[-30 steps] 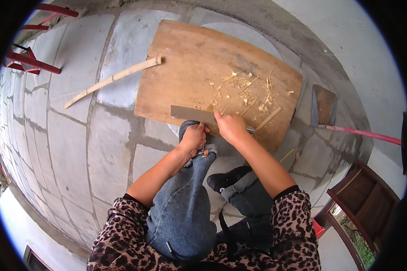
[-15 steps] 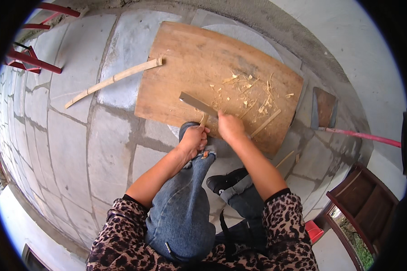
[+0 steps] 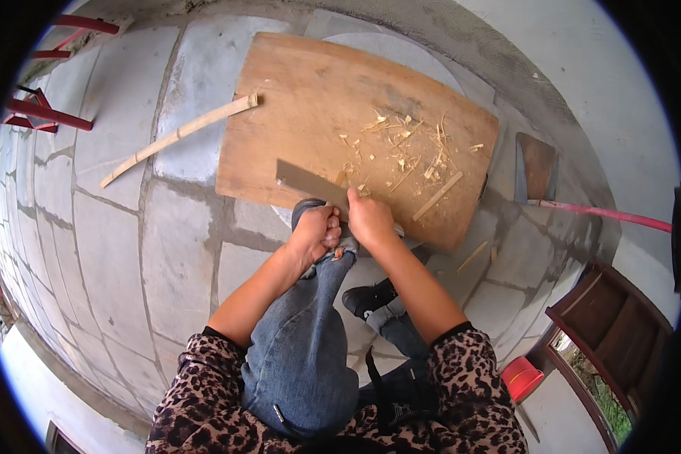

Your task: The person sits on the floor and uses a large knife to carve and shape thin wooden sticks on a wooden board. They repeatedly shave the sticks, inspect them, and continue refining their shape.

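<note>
My right hand (image 3: 371, 220) grips the handle of a broad-bladed cleaver (image 3: 308, 181), its blade pointing left over the near edge of a wooden board (image 3: 303, 79). Close beside it, my left hand (image 3: 317, 231) is closed in a fist above my shoe, around a bamboo strip (image 3: 341, 179). Only the strip's tip shows past the blade; the rest is hidden by the blade and my hands. Pale shavings (image 3: 401, 144) lie scattered on the board's right half, with a short bamboo strip (image 3: 437, 197) near them.
A long split bamboo piece (image 3: 175, 135) rests with one end on the board's left edge. To the right are a dustpan (image 3: 537, 170) with a pink handle and a red bucket (image 3: 521, 378). Red metal legs (image 3: 53, 113) stand at far left. Stone slabs (image 3: 110, 250) pave the floor.
The cleaver and my right hand have come nearer, to the left, close against my left hand. The blade now covers most of the bamboo strip. The whole view has shifted slightly.
</note>
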`<control>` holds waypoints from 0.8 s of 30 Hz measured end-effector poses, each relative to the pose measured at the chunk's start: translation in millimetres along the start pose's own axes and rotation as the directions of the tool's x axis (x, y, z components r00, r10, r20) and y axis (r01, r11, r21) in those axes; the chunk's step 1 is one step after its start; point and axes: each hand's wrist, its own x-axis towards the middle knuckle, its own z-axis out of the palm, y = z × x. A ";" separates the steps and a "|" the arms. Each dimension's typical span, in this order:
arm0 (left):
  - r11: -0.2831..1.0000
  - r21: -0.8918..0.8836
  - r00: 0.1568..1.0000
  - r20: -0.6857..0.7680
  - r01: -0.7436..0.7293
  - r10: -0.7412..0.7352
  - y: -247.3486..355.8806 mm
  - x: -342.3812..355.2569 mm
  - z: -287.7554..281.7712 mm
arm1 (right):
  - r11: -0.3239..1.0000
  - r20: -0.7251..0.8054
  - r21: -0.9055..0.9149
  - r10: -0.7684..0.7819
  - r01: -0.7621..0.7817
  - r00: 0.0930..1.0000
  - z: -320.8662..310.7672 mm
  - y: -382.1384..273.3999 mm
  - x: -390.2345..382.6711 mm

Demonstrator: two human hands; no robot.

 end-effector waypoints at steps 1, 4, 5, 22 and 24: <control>1.000 -0.002 1.000 -0.015 0.008 -0.008 0.9 -2.4 4.2 | 0.999 0.006 0.004 0.045 -0.045 0.999 1.0 3.5 5.9; 1.000 -0.012 1.000 -0.005 0.005 -0.005 3.2 -1.4 2.7 | 0.999 -0.016 0.014 0.034 -0.034 0.999 0.6 -0.5 4.1; 1.000 -0.018 1.000 0.011 0.001 -0.001 3.0 -0.4 0.3 | 1.000 -0.022 0.007 -0.001 0.001 1.000 0.5 -3.1 -0.8; 0.997 0.073 0.999 -0.045 -0.017 0.020 1.9 -5.3 10.9 | 0.998 0.030 -0.054 0.030 -0.028 0.999 -15.5 2.9 16.4; 0.987 0.136 0.995 -0.042 -0.080 0.087 3.5 -5.5 9.2 | 0.995 0.076 -0.071 -0.061 0.067 0.995 -19.5 -2.7 4.9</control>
